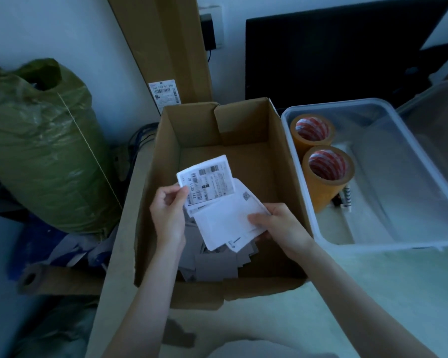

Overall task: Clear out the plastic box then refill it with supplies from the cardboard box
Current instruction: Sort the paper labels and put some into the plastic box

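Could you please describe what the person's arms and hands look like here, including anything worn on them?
Both forearms enter from the bottom edge and are bare: no sleeves, gloves or watch show on them. The left hand and the right hand carry no visible rings or bracelets. The fingernails look short and unpainted, though the dim light makes that hard to confirm. A pale grey garment shows at the bottom edge, between the arms.

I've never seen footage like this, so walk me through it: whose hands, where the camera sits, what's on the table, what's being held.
There is no machine here. A person wears a camera on the head, looking down. The left hand pinches a barcode label; the right hand grips a stack of white papers over an open cardboard box with grey cards inside. Beside it, a clear plastic box holds two tape rolls.
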Demonstrator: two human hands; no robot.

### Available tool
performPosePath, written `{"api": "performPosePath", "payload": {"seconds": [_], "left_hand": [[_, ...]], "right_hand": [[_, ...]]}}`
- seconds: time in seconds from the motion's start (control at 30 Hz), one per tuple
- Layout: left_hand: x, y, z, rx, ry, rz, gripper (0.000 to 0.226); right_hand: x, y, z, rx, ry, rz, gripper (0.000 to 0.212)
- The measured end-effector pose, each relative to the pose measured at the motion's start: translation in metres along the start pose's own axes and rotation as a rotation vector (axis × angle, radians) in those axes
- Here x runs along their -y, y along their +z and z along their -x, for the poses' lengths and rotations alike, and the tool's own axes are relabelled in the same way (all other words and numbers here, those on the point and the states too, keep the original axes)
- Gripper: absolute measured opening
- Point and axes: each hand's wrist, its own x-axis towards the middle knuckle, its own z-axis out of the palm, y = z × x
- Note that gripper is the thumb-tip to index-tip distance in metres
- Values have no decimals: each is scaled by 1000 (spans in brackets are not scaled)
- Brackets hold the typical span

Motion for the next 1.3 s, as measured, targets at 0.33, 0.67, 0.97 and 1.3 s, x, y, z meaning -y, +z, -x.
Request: {"api": "performPosePath", "payload": {"seconds": [0.33, 0.67, 0.97, 1.3], "left_hand": [[0, -26, 4, 67, -142, -153, 16], [-23, -21, 8, 411, -311, 55, 31], [-17, -21, 14, 313, -221, -29, 22], [-19, -31, 8, 426, -55, -377, 25]], "right_hand": [[2, 1, 5, -494, -494, 224, 19], [-13, 5, 1, -321, -950, 1098, 34], [-17, 3, 0, -120, -779, 798, 30], [0, 2, -2, -43, -206, 167, 20]]}}
